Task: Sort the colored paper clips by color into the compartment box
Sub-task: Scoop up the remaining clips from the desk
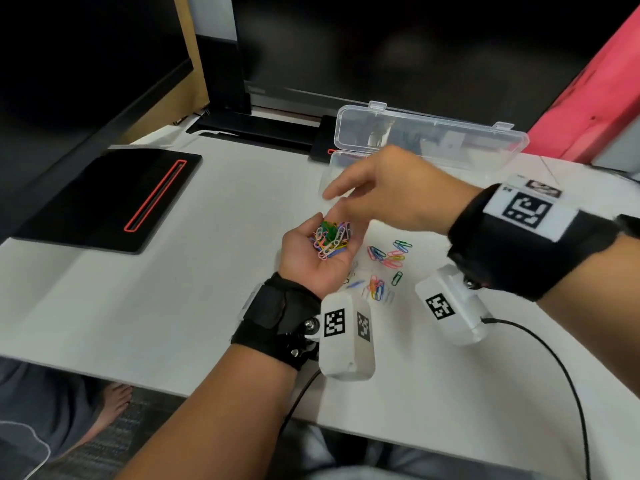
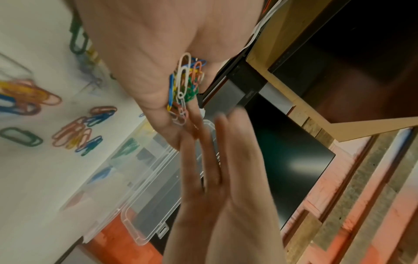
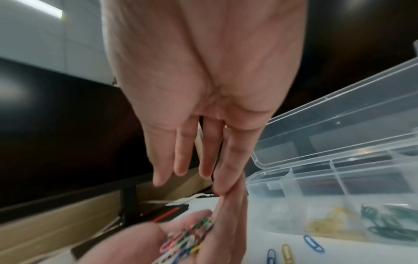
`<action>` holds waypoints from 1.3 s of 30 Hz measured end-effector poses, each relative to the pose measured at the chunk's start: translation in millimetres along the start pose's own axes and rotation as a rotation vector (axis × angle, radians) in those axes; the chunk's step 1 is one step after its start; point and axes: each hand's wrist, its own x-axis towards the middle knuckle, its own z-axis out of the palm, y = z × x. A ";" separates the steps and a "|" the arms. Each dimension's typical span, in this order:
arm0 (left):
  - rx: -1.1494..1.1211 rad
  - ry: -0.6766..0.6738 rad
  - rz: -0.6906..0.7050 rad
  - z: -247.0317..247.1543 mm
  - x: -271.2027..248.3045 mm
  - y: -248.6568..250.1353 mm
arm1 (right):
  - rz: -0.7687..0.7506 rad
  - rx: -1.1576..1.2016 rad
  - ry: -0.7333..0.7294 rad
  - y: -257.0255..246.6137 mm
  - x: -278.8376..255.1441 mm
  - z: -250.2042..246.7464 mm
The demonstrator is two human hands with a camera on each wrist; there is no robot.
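Head view: left hand [image 1: 313, 259] is cupping mixed paper clips [image 1: 330, 239]. Right hand [image 1: 388, 190], fingers relaxed and straight, is hovering just above; the box [image 1: 429, 140] is lying beyond it.

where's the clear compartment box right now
In the head view the compartment box sits open at the far right of the white table, just behind the right hand and beyond the loose paper clips.

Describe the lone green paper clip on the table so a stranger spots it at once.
On the white table, find the loose paper clips before the clear box. The green clip lies alone at their near edge, apart from the mixed clusters.
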 end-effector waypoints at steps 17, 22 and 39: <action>-0.026 -0.089 0.057 -9.7 9.5 28.0 | 0.258 -0.387 -0.359 67.3 -11.0 38.6; -0.009 -0.102 0.069 -10.6 9.4 26.1 | 0.079 -0.181 -0.076 54.2 -3.6 38.5; 0.015 -0.112 0.039 -9.2 8.8 24.3 | -0.117 -0.023 0.166 19.9 11.5 29.7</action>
